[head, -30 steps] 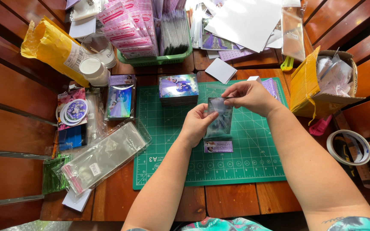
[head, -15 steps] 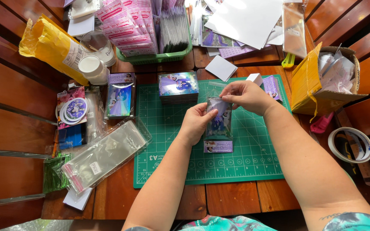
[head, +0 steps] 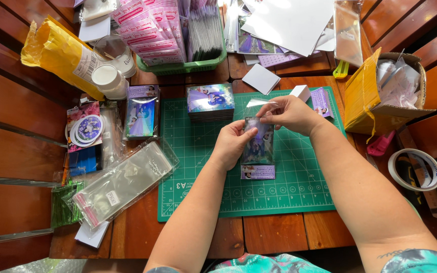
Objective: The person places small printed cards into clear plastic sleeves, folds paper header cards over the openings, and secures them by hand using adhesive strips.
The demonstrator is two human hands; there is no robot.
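Left of your fingers, a card stack [head: 141, 111] and clear sleeves [head: 122, 183] lie on the bench [head: 274, 232]. Your left hand [head: 233, 144] pinches the sleeved card [head: 258, 144] by its side above the green mat [head: 299, 182]; your right hand [head: 292, 114] grips its open top flap. Right of them sits a tape roll [head: 414, 169].

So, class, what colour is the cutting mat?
Green with a pale grid, cutting mat, head view.

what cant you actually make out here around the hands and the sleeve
Head view, the only one:
- Left hand fingertips: hidden behind the clear sleeve with cards.
- Right hand grip on the sleeve's flap: covered by its own fingers.
- Card stack count: too small.
- Cardboard box contents: crumpled, unclear.
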